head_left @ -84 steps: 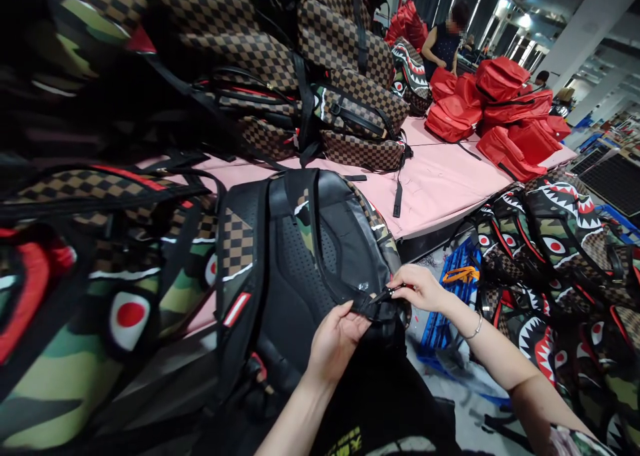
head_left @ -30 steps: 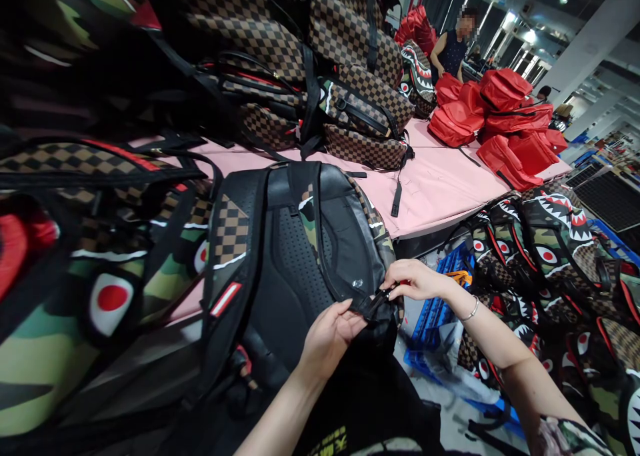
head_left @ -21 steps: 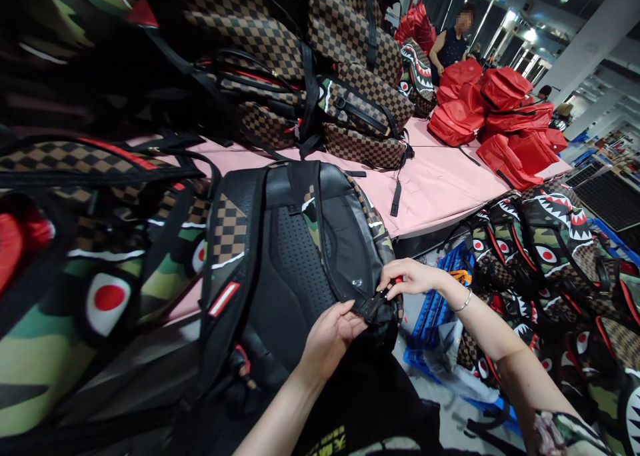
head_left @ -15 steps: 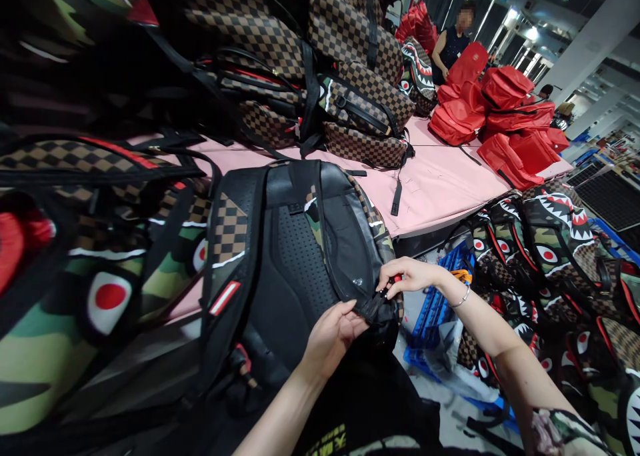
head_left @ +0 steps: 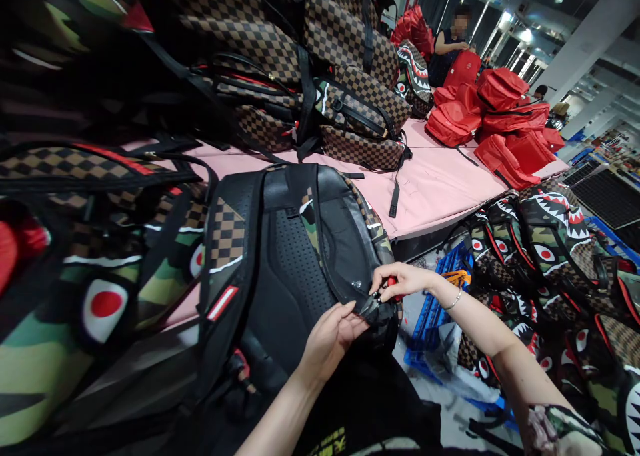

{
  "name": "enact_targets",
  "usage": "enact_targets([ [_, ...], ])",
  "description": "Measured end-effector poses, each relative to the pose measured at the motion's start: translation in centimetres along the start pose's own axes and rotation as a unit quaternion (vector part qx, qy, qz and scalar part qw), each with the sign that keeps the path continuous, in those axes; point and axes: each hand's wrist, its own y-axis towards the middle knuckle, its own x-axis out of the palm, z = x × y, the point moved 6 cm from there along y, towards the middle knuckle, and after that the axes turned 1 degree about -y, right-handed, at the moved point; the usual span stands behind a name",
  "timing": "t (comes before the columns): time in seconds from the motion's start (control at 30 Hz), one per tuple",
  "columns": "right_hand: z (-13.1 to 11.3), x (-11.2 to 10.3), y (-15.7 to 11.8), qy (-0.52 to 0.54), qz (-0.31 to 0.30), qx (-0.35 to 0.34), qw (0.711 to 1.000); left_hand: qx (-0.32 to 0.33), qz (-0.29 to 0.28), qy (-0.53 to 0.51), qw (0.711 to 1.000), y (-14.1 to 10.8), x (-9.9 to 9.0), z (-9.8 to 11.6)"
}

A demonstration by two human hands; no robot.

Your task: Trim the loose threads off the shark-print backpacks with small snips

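A black backpack (head_left: 280, 289) with checkered and camouflage parts lies back panel up in front of me, its padded straps showing. My left hand (head_left: 336, 336) is closed, thumb and fingers pinching the black strap (head_left: 345, 293) near its lower end at the bag's right side. My right hand (head_left: 403, 280) is closed round small red-handled thread snips (head_left: 391, 282). Their grey blades point at the strap end beside my left fingertips. Whether the blades touch the strap, I cannot tell.
Checkered backpacks (head_left: 350, 36) are piled at the back of the pink table (head_left: 425, 196). Red bags (head_left: 505, 109) lie farther right, near another person (head_left: 447, 43). Shark-face backpacks (head_left: 545, 243) and a blue crate (head_left: 433, 323) stand right; camouflage bags (head_left: 45, 349) lie left.
My right hand has shifted slightly left, bringing the snips closer to the strap end by my left fingers. The left hand keeps its pinch. The other person's arm has risen over a red bag.
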Motion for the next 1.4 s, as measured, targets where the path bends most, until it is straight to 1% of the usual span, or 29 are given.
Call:
enact_targets([
  [0.07,0.4,0.0,-0.3,0.068,0.085,-0.017,0.994,0.027,-0.014,0.033,0.999,0.0,0.0,0.4],
  [0.1,0.5,-0.1,-0.6,0.114,0.137,-0.034,0.983,0.036,-0.017,0.047,0.998,0.0,0.0,0.5],
  [0.17,0.7,-0.7,-1.4,0.195,0.237,-0.069,0.949,0.037,-0.018,0.057,0.998,0.1,-0.2,0.5],
  [0.2,0.6,-1.0,-2.0,0.210,0.278,-0.082,0.934,0.035,-0.021,0.059,0.997,0.1,-0.2,0.4],
  [0.23,0.5,-1.3,-2.4,0.197,0.305,-0.089,0.928,0.035,-0.025,0.061,0.997,0.1,-0.2,0.4],
  [0.27,0.2,-1.5,-2.8,0.158,0.316,-0.086,0.932,0.035,-0.029,0.063,0.997,0.0,-0.1,0.4],
  [0.3,-0.1,-1.6,-3.2,0.102,0.314,-0.076,0.941,0.037,-0.033,0.065,0.997,0.0,0.0,0.4],
  [0.37,-0.6,-1.5,-3.6,-0.033,0.281,-0.050,0.958,0.045,-0.034,0.072,0.996,-0.1,0.1,0.5],
  [0.43,-0.9,-1.2,-3.8,-0.149,0.232,-0.041,0.960,0.053,-0.031,0.074,0.995,-0.2,0.1,0.7],
  [0.5,-1.2,-0.7,-3.9,-0.226,0.185,-0.056,0.955,0.057,-0.028,0.067,0.996,-0.3,0.0,0.7],
  [0.6,-1.4,-0.1,-3.8,-0.284,0.132,-0.085,0.946,0.053,-0.028,0.058,0.997,-0.2,0.0,0.6],
  [0.73,-1.9,0.4,-3.5,-0.322,0.110,-0.096,0.936,0.055,-0.020,0.051,0.997,-0.1,-0.2,0.6],
  [0.83,-2.1,0.7,-3.5,-0.335,0.121,-0.103,0.929,0.057,-0.017,0.053,0.997,-0.1,-0.3,0.6],
  [1.0,-2.0,1.0,-4.0,-0.343,0.156,-0.110,0.920,0.062,-0.019,0.057,0.996,-0.1,-0.4,0.6],
  [1.17,-2.4,1.6,-4.5,-0.361,0.188,-0.125,0.905,0.065,-0.035,0.082,0.994,-0.2,-0.1,0.5],
  [1.23,-2.5,1.8,-4.8,-0.363,0.202,-0.132,0.900,0.064,-0.030,0.080,0.994,-0.3,0.1,0.4],
  [1.3,-2.3,1.6,-5.2,-0.342,0.229,-0.133,0.901,0.066,-0.016,0.074,0.995,-0.3,0.1,0.6],
  [1.33,-2.1,1.3,-5.3,-0.320,0.254,-0.126,0.904,0.067,-0.009,0.074,0.995,-0.4,0.0,0.7],
  [1.4,-1.5,0.5,-5.9,-0.253,0.322,-0.092,0.908,0.069,0.003,0.082,0.994,-0.7,-0.1,0.8],
])
